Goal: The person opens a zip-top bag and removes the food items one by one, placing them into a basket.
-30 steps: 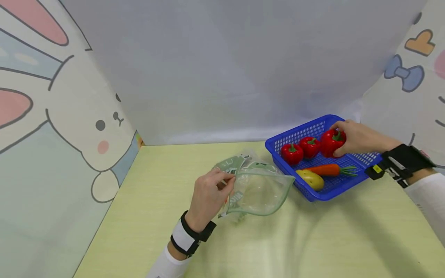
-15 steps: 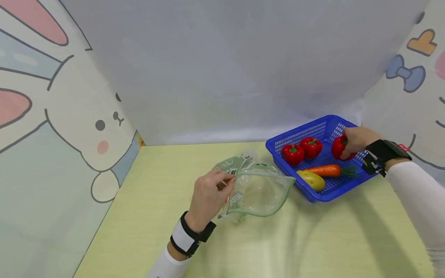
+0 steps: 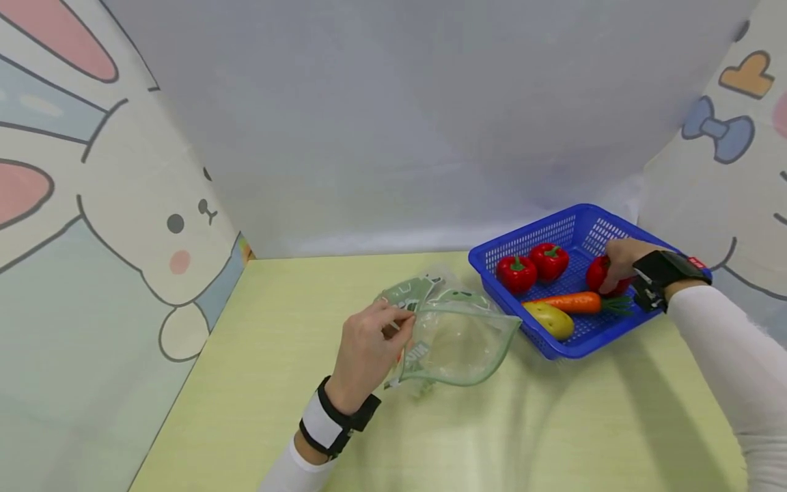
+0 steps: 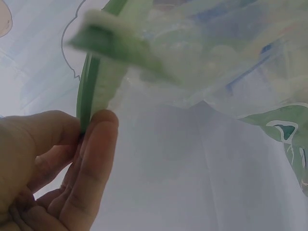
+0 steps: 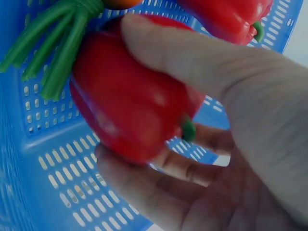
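My left hand (image 3: 375, 348) pinches the green zip edge of a clear plastic zip bag (image 3: 458, 342) between thumb and fingers; the bag's mouth gapes to the right. In the left wrist view the green strip (image 4: 89, 91) runs up from the fingertips. Over at the blue basket (image 3: 568, 350), my right hand (image 3: 624, 258) holds a red bell pepper (image 5: 130, 91), low inside the right part. The thumb lies across the pepper and the fingers curve around its other side. A carrot (image 3: 572, 303) with green tops lies just in front of that pepper.
Two more red bell peppers (image 3: 516, 274) sit at the basket's left end, with a yellow potato (image 3: 550, 320) near its front wall. The basket stands on a pale yellow-green table (image 3: 277, 328). A grey-white wall (image 3: 393, 137) rises behind, and rabbit-printed panels (image 3: 135, 225) flank the sides.
My right hand has moved right and down with the bell pepper, away from the other two peppers and deeper into the basket. The left hand and the bag have stayed nearly still.
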The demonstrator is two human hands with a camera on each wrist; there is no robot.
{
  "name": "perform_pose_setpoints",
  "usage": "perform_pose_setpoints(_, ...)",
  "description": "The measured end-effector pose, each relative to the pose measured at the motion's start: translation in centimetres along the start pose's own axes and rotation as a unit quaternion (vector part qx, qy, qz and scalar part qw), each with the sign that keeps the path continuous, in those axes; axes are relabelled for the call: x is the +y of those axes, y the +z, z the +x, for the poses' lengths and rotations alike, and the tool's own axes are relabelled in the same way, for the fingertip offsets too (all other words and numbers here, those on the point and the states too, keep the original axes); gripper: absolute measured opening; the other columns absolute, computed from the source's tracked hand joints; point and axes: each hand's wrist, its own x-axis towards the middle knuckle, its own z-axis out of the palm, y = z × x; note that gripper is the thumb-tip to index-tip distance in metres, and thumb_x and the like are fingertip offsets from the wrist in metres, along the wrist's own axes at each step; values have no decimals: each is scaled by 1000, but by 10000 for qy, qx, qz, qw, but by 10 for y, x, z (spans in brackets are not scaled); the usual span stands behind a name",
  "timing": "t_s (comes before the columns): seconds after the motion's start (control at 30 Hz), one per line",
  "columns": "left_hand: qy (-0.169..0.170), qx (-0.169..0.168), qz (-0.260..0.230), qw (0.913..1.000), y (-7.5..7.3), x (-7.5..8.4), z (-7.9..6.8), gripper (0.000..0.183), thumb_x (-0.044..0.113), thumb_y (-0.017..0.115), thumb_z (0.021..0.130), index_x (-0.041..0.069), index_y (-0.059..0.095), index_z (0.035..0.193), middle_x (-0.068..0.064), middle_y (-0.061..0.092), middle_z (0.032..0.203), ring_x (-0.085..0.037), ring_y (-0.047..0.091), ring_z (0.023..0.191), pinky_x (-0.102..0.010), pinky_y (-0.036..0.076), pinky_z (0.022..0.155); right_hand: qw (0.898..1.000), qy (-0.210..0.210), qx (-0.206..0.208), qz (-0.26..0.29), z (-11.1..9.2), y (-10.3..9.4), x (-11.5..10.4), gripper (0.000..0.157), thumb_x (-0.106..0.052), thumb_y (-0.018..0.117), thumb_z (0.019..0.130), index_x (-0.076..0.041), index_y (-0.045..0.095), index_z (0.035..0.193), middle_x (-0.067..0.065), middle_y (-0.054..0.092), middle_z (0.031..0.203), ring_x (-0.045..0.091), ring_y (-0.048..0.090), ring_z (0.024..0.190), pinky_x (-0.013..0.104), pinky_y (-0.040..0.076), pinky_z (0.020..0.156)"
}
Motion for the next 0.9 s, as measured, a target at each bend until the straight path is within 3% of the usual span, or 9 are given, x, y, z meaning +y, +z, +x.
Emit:
perform_pose_setpoints(0.17,0,-2,1,10000,-1,2,-1,7,-1,81,88,3,82,93,-5,73,81,-12,74,66,-15,58,60,9997,-124,124,-183,-1,0,-5,64,-30,93,75,14,59,107,20,65,92,34,61,83,45,57,74)
perform_pose_setpoints(0.37,44,48,33,10000,-1,4,-1,6,-1,81,88,2,82,92,-5,73,80,-12,73,65,-15,57,60,9931,-568,849,-572,-23,-11,-28,73,-31,87,85,21,56,126,40,65,118,54,63,107,67,55,92)
perform_pose_setpoints(0.63,31,36,12,10000,-1,5,-1,6,-1,81,87,2,82,92,-6,74,80,-12,73,65,-16,57,59,9692,-1071,2137,-593,-79,-24,-94,53,-26,81,93,8,62,130,31,70,116,41,70,96,57,61,81)
perform_pose_setpoints(0.77,9,29,0,10000,0,5,-1,7,-1,81,87,2,82,93,-6,74,80,-12,73,65,-16,58,60,9458,-1381,2890,-529,-111,-18,-141,47,-24,84,91,1,68,127,24,73,109,32,70,85,44,61,68)
perform_pose_setpoints(0.83,-5,20,-9,10000,0,5,-1,7,-2,81,87,3,82,93,-6,74,80,-12,73,65,-16,58,59,9251,-1685,3369,-476,-128,-11,-164,43,-21,87,87,-2,71,122,18,74,103,26,68,77,33,57,61)
perform_pose_setpoints(0.9,-25,13,-15,10000,0,5,-1,7,-1,81,88,3,82,92,-6,74,79,-12,73,65,-17,58,59,8982,-2091,3848,-383,-144,-2,-187,39,-19,90,83,-5,74,115,12,74,95,20,65,71,26,51,56)
